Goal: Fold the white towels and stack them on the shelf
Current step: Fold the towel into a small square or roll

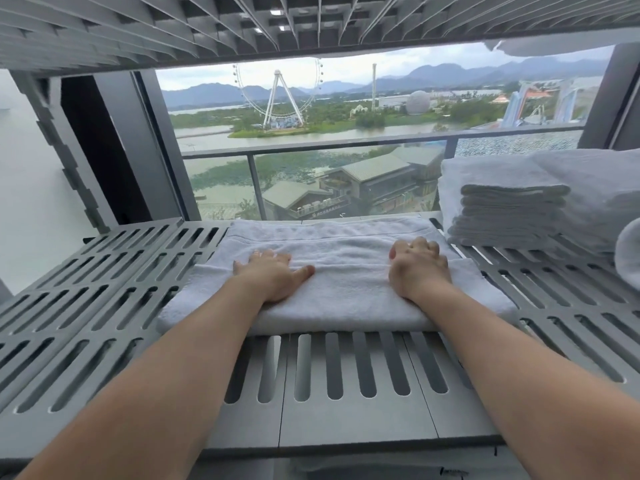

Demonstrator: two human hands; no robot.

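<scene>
A grey slotted shelf (104,341) is seen from the front, with the ribbed underside of an upper shelf (173,29) close above it. Behind the shelf a large window (214,188) is found, through which a balcony rail (311,150), water, hills and a Ferris wheel (277,95) are visible. A folded white towel (346,292) is laid in the middle of the shelf, nearer to the back edge than to the front edge. The left hand (273,277) is laid flat on the left part of the towel, with its fingers (273,258) straight and a little spread. The right hand (420,271) is pressed on the right part, with its fingers (427,245) curled under; whether cloth is caught inside them cannot be told. At the back right corner a stack of folded towels (512,209) is placed, well apart from the hands. A rolled white cloth (628,258) is cut off by the right border. Under the front edge something pale is seen, but it cannot be made out.
</scene>
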